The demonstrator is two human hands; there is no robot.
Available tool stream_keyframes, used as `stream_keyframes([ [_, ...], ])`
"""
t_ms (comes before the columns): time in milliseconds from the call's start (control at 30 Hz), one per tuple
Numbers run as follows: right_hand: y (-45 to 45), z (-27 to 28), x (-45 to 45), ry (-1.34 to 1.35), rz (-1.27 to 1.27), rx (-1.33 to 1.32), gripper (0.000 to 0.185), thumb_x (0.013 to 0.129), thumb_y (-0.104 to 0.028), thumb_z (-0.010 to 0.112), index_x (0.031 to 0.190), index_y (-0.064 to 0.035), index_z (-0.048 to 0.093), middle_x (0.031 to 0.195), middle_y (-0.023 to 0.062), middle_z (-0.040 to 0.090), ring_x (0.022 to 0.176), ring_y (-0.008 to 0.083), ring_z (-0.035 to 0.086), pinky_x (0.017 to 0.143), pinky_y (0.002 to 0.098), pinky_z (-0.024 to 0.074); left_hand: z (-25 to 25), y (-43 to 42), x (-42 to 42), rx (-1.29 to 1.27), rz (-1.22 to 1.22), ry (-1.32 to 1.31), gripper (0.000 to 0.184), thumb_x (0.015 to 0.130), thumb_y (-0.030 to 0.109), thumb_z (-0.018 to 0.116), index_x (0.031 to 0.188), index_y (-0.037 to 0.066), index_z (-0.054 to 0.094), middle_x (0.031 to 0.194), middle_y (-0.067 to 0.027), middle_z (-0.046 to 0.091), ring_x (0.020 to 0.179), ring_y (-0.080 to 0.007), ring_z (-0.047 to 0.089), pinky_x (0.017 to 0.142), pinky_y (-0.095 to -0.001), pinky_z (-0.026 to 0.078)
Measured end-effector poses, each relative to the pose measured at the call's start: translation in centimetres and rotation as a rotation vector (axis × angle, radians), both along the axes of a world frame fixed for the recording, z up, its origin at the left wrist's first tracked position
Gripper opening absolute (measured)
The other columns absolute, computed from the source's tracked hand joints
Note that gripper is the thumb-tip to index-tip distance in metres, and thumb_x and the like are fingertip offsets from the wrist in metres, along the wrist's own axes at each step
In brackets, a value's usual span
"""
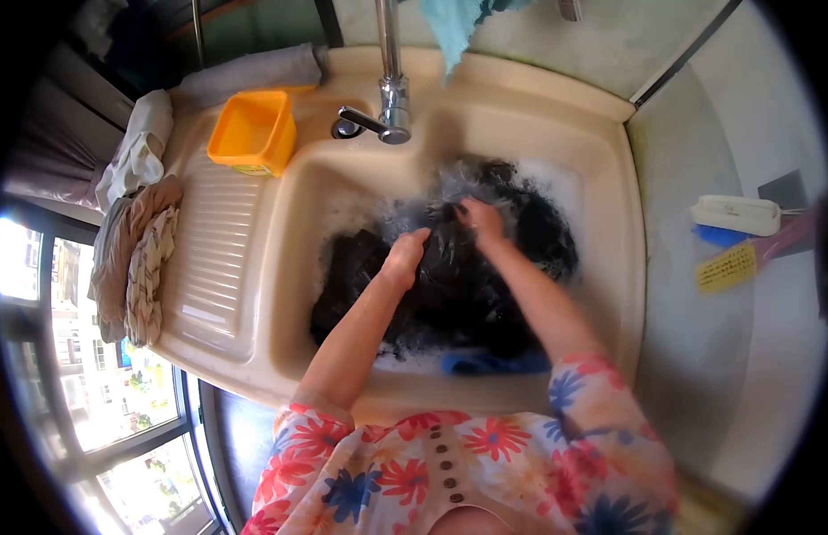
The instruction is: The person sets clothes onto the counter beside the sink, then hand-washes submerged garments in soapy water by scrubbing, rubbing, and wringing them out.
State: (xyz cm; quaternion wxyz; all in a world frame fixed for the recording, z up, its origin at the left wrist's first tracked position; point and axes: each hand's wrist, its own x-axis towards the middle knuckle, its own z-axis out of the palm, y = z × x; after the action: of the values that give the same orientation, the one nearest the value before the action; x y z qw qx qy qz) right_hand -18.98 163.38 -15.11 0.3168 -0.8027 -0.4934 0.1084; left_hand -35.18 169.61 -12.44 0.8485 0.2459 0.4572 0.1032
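At far left, bright daylight comes through a window (79,357) with dark frames. Beside it, a white cloth (146,138) and some crumpled beige and brown cloths (128,259) lie over the edge of a cream, ridged draining board (209,267). Behind them is a grey cloth (253,76) in a long roll. An orange-yellow tub (276,147) sits on the back part of the board, open side up.

Next comes the cream sink (636,294), with a heap of wet dark cloth (449,267) spread across its basin amid suds. My left hand (404,255) is over the heap's left half, its fingers clenched on a dark fold. Above, at the back edge, stands a silver tap (394,98). Just right of my left hand and a little farther forward, my right hand (481,221) grasps the same dark cloth with curled fingers; their tips are partly hidden. A blue cloth (494,363) lies along the basin's near side, and a ragged teal cloth (454,36) hangs behind the sink.

At far right, against the wall, are a white brush (735,215) and, below it, a yellow-bristled brush (728,266).
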Motion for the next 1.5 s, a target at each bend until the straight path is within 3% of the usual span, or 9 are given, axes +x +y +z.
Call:
stream_keyframes([
  [200,-3.8,-1.2,3.5,0.163,-0.446,0.148,0.031,0.084,-0.034,0.055,0.08,-0.0038,0.059,0.073,0.018,0.06,0.07,0.0372,0.058,0.061,0.0428,0.0437,-0.1,2.1,-1.9,-0.149,0.031,-0.161,0.038,0.088,0.037,0.049,0.102,0.003,0.06,0.099,-0.011,0.063,0.089,-0.0247,0.06,0.08,-0.0374,0.047],
  [333,-3.9,5.1,-8.0,0.139,0.11,0.305,0.019,0.075,-0.024,0.065,0.076,-0.0061,0.059,0.078,0.0124,0.057,0.073,0.0318,0.056,0.064,0.0393,0.0452,1.7,0.5,-0.7,-0.232,-0.013,-0.087,0.037,0.089,0.037,0.047,0.103,0.006,0.06,0.102,-0.0094,0.062,0.088,-0.0238,0.059,0.08,-0.036,0.048],
  [433,-3.2,5.7,-8.7,-0.073,0.308,0.182,0.021,0.077,-0.027,0.063,0.073,-0.0078,0.056,0.077,0.0122,0.057,0.069,0.035,0.055,0.059,0.0427,0.0445,-6.0,-0.6,-1.9,-0.023,0.08,-0.355,0.036,0.086,0.034,0.051,0.101,0.003,0.06,0.094,-0.0121,0.061,0.082,-0.023,0.059,0.073,-0.0346,0.048],
  [500,-2.1,3.0,-3.6,0.037,-0.004,0.181,0.02,0.079,-0.027,0.061,0.075,-0.0083,0.057,0.075,0.0149,0.058,0.067,0.0367,0.056,0.058,0.0429,0.0442,0.1,0.2,-0.4,0.045,-0.086,0.084,0.035,0.084,0.03,0.054,0.102,0.0,0.059,0.093,-0.0128,0.061,0.082,-0.0224,0.059,0.073,-0.0343,0.047],
  [667,-5.2,6.1,9.3,-0.194,-0.181,-0.471,0.028,0.075,-0.039,0.061,0.088,-0.0141,0.065,0.079,0.01,0.064,0.08,0.0301,0.061,0.068,0.0421,0.0477,3.7,0.9,-0.7,0.568,-0.269,-0.111,0.045,0.077,0.024,0.066,0.112,-0.002,0.055,0.091,-0.0095,0.062,0.084,-0.0156,0.057,0.073,-0.0266,0.046],
  [933,0.1,8.8,-0.9,-0.261,0.698,-0.416,0.083,0.057,-0.034,0.076,0.127,-0.0084,0.039,0.122,0.0144,0.048,0.119,0.031,0.039,0.094,0.0461,0.0322,-0.5,2.9,-2.3,1.171,-0.388,0.427,0.031,0.077,0.03,0.06,0.099,0.009,0.064,0.084,-0.0131,0.066,0.083,-0.0237,0.063,0.073,-0.0325,0.047],
  [1167,-4.1,3.1,-1.1,-0.058,0.529,-0.867,0.065,0.054,-0.026,0.077,0.111,-0.0054,0.054,0.098,0.0175,0.06,0.092,0.0325,0.057,0.081,0.0416,0.0443,-3.0,6.8,-4.8,0.595,0.114,0.196,0.039,0.084,0.023,0.054,0.117,0.003,0.052,0.105,-0.0098,0.059,0.094,-0.0259,0.056,0.075,-0.0389,0.047],
  [1300,-4.5,1.2,-0.1,0.015,0.323,-0.442,0.048,0.057,-0.017,0.071,0.103,-0.0087,0.058,0.087,0.0154,0.062,0.082,0.0324,0.059,0.071,0.0385,0.0476,-1.8,7.1,-6.2,0.271,0.233,0.08,0.04,0.087,0.026,0.051,0.119,0.004,0.047,0.105,-0.008,0.056,0.097,-0.0281,0.052,0.074,-0.0453,0.046],
  [1500,-2.4,19.5,-6.1,0.163,0.392,0.23,0.046,0.057,0.003,0.062,0.102,-0.0041,0.056,0.1,0.011,0.06,0.094,0.0233,0.059,0.081,0.0294,0.046,-0.2,4.3,-2.8,0.402,-0.179,-0.117,0.041,0.088,0.033,0.049,0.116,0.003,0.05,0.112,-0.0093,0.055,0.096,-0.0221,0.054,0.082,-0.0348,0.043],
])
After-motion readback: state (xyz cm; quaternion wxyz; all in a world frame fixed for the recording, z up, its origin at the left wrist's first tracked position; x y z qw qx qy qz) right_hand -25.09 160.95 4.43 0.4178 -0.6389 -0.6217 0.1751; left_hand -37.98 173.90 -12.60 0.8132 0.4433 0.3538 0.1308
